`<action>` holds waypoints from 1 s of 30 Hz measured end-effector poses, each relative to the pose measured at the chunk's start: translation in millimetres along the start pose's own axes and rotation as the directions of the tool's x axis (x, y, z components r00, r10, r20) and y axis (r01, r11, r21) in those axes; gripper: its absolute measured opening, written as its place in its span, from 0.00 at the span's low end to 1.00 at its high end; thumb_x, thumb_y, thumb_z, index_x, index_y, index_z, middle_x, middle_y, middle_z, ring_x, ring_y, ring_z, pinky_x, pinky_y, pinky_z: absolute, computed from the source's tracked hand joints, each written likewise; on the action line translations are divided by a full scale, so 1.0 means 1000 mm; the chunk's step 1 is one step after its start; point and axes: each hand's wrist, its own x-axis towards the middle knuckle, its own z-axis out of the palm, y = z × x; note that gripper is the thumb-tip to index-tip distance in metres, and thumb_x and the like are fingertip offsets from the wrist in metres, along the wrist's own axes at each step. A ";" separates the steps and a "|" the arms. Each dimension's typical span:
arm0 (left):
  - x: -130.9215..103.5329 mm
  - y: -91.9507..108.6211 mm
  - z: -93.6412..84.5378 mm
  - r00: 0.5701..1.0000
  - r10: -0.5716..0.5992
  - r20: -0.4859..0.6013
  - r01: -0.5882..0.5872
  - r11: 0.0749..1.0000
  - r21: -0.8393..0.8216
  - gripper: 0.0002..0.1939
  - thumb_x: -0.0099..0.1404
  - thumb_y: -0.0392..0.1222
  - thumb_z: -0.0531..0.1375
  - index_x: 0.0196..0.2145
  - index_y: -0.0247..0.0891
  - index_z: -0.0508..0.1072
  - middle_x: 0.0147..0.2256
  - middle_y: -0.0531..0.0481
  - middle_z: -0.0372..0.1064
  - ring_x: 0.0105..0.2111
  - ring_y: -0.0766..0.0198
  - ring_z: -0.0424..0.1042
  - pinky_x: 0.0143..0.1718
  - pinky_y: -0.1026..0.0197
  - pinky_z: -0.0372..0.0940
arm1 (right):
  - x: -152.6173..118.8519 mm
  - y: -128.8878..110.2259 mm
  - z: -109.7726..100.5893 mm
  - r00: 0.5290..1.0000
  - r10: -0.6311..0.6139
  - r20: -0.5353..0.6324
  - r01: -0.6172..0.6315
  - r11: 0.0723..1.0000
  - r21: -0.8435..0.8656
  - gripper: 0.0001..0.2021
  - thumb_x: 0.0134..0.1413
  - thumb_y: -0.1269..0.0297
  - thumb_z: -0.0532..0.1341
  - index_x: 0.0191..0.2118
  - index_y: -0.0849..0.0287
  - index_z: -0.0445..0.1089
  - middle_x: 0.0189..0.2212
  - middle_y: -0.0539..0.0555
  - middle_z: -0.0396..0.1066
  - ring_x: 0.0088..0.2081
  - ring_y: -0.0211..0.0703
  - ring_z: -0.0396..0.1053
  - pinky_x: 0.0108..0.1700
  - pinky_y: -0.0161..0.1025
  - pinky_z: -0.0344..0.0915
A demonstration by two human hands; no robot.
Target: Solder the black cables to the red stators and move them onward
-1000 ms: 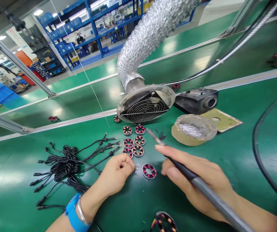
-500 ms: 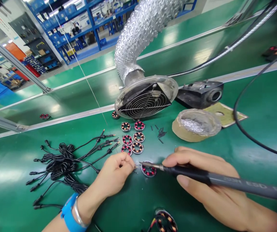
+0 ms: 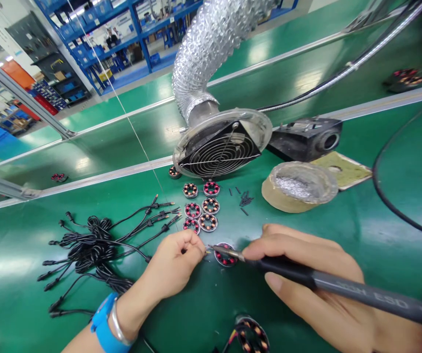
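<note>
My right hand [image 3: 317, 284] grips a soldering iron [image 3: 288, 269] like a pen. Its metal tip points left, over a red-wound ring coil [image 3: 225, 255], close to my left fingertips. My left hand [image 3: 177, 260] is closed in a pinch on a thin wire end [image 3: 207, 252] beside that coil. Whether the iron tip touches the wire is too small to tell. Several ring coils with red or copper windings, such as one copper coil [image 3: 208, 222], stand in two columns behind my left hand.
Coiled black cables [image 3: 93, 245] lie left. A fume extractor fan [image 3: 222, 152] on a silver duct [image 3: 203, 54] hangs behind the coils. Right of it are a tan bowl [image 3: 295, 191], a black stand [image 3: 306, 139] and short black tubes [image 3: 246, 200]. Another wired coil [image 3: 251, 336] is in front.
My right hand and the soldering iron have shifted slightly left. My left hand keeps its pinch beside the coil. The whole view has moved a little.
</note>
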 end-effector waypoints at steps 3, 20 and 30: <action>-0.001 0.000 0.000 1.000 0.000 -0.001 0.000 1.000 0.010 0.09 0.61 0.42 0.53 0.25 0.38 0.64 0.22 0.58 0.55 0.23 0.69 0.53 0.25 0.65 0.50 | 0.000 -0.001 0.001 0.999 -0.033 0.008 0.033 0.999 0.001 0.12 0.54 0.76 0.53 0.39 0.56 0.69 0.22 0.47 0.62 0.23 0.35 0.60 0.26 0.36 0.57; -0.001 0.001 -0.001 1.000 0.012 0.026 -0.012 1.000 -0.017 0.11 0.64 0.43 0.53 0.25 0.38 0.63 0.22 0.57 0.54 0.24 0.69 0.52 0.26 0.65 0.50 | 0.000 0.003 0.004 0.994 -0.088 -0.071 0.083 0.994 -0.077 0.17 0.56 0.74 0.56 0.51 0.55 0.67 0.26 0.49 0.68 0.24 0.38 0.66 0.26 0.36 0.64; -0.007 -0.002 -0.004 0.989 0.100 0.108 -0.109 0.991 0.081 0.13 0.69 0.47 0.52 0.29 0.38 0.63 0.25 0.57 0.56 0.26 0.68 0.53 0.28 0.64 0.52 | 0.008 0.027 0.036 0.964 -0.259 0.052 0.264 0.951 -0.161 0.15 0.59 0.79 0.54 0.47 0.58 0.70 0.23 0.47 0.68 0.23 0.35 0.65 0.24 0.32 0.60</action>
